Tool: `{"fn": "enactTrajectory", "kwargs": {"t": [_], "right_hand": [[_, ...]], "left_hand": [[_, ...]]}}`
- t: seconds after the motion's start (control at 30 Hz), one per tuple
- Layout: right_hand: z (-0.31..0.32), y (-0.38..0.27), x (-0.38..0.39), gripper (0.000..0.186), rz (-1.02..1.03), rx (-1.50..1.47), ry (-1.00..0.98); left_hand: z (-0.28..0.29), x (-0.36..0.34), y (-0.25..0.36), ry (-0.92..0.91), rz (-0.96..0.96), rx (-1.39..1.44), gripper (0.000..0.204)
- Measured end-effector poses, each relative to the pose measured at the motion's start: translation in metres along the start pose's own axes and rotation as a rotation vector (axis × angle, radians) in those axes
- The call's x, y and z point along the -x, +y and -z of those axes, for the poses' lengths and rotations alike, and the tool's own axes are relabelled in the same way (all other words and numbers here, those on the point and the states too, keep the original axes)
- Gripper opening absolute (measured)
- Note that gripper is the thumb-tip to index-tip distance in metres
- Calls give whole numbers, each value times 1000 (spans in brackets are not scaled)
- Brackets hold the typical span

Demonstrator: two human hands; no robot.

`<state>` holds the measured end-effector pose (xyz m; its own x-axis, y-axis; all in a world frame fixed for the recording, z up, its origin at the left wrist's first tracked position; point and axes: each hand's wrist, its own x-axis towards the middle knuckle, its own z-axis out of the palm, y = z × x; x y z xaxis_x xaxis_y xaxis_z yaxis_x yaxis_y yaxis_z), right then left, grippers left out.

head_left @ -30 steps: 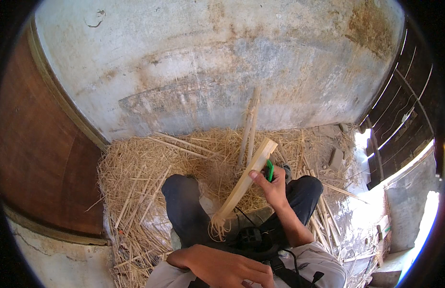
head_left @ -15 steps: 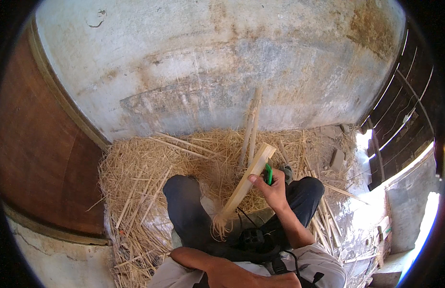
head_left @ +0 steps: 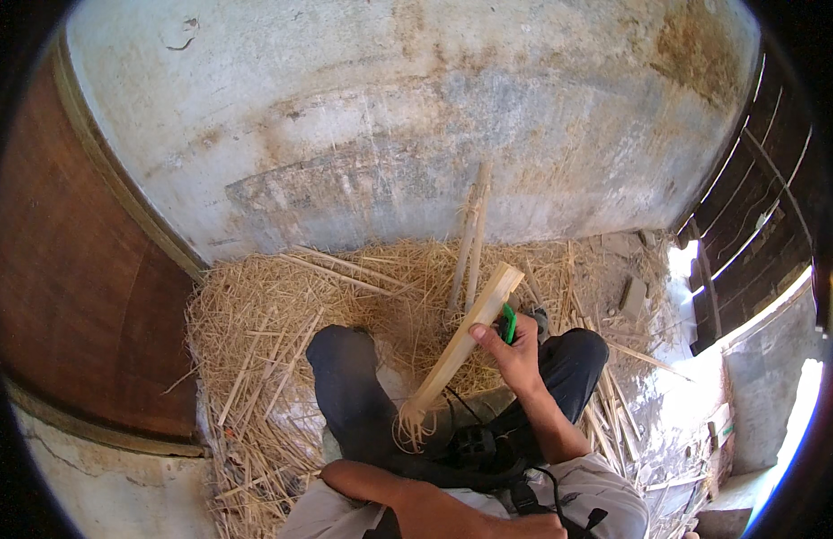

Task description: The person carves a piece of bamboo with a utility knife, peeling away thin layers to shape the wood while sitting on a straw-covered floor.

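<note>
My right hand [head_left: 513, 346] is closed on a pale wooden batten [head_left: 454, 354] and a green-handled tool [head_left: 508, 316], the thumb pressed on the batten's face. The batten slants up to the right between my knees, with curled shavings [head_left: 411, 425] at its lower end. My left arm crosses my body, and my left hand [head_left: 533, 530] reaches the lower edge near black straps [head_left: 524, 494]; its fingers are mostly out of sight. A black pouch-like object [head_left: 475, 446] with a cable sits at my waist.
Upright poles [head_left: 470, 234] stand before a stained wall [head_left: 416, 117]. Straw and split sticks [head_left: 255, 386] cover the floor around my legs. A brown panel [head_left: 102, 269] is at left, dark boards [head_left: 749, 207] with gaps at right, and a small block [head_left: 632, 296] lies near them.
Over the last second my left hand has moved down and to the right toward the lower edge. My right hand and the batten have shifted only slightly.
</note>
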<state>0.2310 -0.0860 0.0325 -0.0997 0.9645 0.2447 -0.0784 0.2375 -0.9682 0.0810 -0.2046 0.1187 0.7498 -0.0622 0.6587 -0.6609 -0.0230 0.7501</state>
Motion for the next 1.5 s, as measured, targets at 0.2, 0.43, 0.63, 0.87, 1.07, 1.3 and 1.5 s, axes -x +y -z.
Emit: {"fn": "enactTrajectory", "kwargs": {"t": [0.2,0.43,0.63,0.87,1.07,1.3,1.5], "right_hand": [[1,1,2,20,-7,-2,24],[2,-7,2,19,-50,19,94],[1,-16,-3,20,-37,-95,223],[3,-19,-10,32,25,-109,176],[27,-9,-7,40,527,472,19],[18,-27,2,37,673,812,-133],[16,-29,4,36,708,849,-83]], "left_hand": [[3,0,2,21,37,-44,38],[18,18,31,263,342,-491,39],[56,47,11,1205,659,-1438,52],[60,85,-13,1216,871,-780,39],[56,79,-3,1339,782,-540,38],[52,68,4,1365,720,-589,42],[49,57,5,1426,734,-682,39]]}}
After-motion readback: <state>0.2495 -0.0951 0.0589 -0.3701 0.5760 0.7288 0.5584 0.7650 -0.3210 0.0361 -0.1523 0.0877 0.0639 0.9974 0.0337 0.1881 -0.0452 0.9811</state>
